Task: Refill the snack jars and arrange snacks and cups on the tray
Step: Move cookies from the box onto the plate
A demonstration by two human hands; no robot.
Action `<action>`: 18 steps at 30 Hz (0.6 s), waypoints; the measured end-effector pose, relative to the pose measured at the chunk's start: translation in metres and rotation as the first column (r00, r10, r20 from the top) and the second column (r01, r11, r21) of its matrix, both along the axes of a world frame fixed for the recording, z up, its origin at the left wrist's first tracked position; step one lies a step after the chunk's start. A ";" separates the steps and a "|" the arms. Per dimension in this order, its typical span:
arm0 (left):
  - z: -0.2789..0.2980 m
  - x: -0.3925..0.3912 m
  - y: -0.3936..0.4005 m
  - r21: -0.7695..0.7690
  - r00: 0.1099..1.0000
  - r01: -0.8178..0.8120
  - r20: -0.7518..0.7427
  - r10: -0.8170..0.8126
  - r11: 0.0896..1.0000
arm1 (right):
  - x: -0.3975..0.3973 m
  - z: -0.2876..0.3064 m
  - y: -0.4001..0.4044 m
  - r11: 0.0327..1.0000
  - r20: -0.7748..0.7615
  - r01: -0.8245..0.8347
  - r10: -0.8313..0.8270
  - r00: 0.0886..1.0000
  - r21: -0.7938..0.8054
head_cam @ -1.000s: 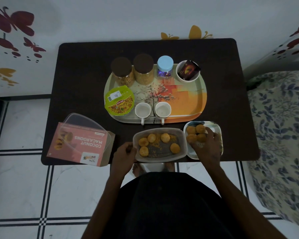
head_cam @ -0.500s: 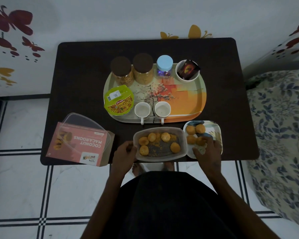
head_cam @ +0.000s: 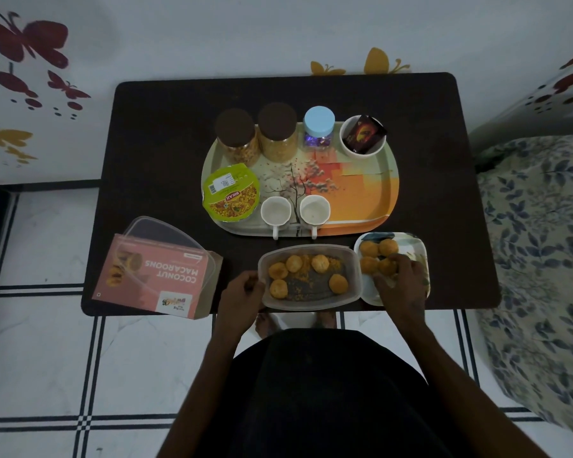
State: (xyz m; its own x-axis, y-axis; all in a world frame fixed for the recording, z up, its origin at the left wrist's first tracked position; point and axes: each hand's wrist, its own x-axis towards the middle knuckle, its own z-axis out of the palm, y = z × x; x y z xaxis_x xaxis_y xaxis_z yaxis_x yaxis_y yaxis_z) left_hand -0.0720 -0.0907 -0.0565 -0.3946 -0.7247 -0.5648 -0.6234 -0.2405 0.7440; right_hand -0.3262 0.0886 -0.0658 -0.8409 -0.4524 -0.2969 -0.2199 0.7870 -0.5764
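Observation:
A clear plastic container [head_cam: 354,276] with several macaroons and crumbs sits at the table's front edge. My left hand [head_cam: 240,297] grips its left rim. To its right, a small white plate [head_cam: 417,251] bears several macaroons [head_cam: 368,264]. My right hand [head_cam: 399,279] lies over the plate's front half, fingers curled on a macaroon. Behind them the orange-patterned tray [head_cam: 374,200] carries two brown-lidded snack jars [head_cam: 235,135] [head_cam: 277,127], a blue-lidded jar [head_cam: 319,123], a white bowl [head_cam: 361,152] with a dark packet, a green snack cup [head_cam: 230,196] and two white cups [head_cam: 275,211] [head_cam: 314,209].
A pink coconut macaroons box [head_cam: 153,276] with the clear lid [head_cam: 166,236] on it overhangs the dark table's [head_cam: 166,143] front left corner. A wall with butterfly stickers stands behind. A floral-covered bed [head_cam: 536,233] is at the right. My feet show on the tiled floor.
My right hand has drawn back from the plate's far side to its front left and now curls on a macaroon there. The left hand has stayed on the container.

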 end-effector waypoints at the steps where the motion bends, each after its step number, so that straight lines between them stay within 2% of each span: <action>1: 0.000 0.000 0.000 0.003 1.000 -0.002 0.001 0.002 1.000 | 0.000 0.003 0.001 1.000 -0.029 -0.003 0.003 1.000 -0.005; 3: 0.003 -0.002 0.000 0.007 1.000 0.000 -0.003 0.000 1.000 | -0.001 0.008 0.000 0.999 -0.101 0.012 -0.017 0.995 -0.048; 6: 0.007 -0.002 0.000 0.002 1.000 0.008 0.002 -0.008 1.000 | 0.005 0.025 -0.013 0.974 -0.121 0.035 -0.063 0.991 -0.222; 8: 0.009 -0.001 -0.001 0.000 1.000 0.008 0.006 -0.008 1.000 | 0.017 0.038 -0.028 0.931 -0.157 -0.116 0.064 0.986 -0.346; 10: 0.011 -0.002 0.000 -0.002 1.000 0.010 0.010 -0.010 1.000 | 0.031 0.047 -0.044 0.890 -0.130 -0.303 0.275 0.953 -0.342; 13: 0.015 -0.004 0.000 -0.016 0.999 0.023 0.027 -0.023 1.000 | 0.041 0.040 -0.056 0.824 -0.036 -0.545 0.547 0.836 -0.152; 15: 0.018 -0.006 0.001 -0.020 0.999 0.023 0.026 -0.022 1.000 | 0.044 0.033 -0.062 0.732 -0.055 -0.681 0.681 0.730 0.033; 17: 0.021 -0.005 0.001 -0.006 1.000 0.021 0.017 -0.021 1.000 | 0.043 0.032 -0.070 0.672 -0.100 -0.719 0.739 0.666 0.181; 18: 0.021 -0.006 0.001 0.006 1.000 0.017 0.012 -0.017 1.000 | 0.044 0.033 -0.074 0.655 -0.039 -0.713 0.743 0.669 0.252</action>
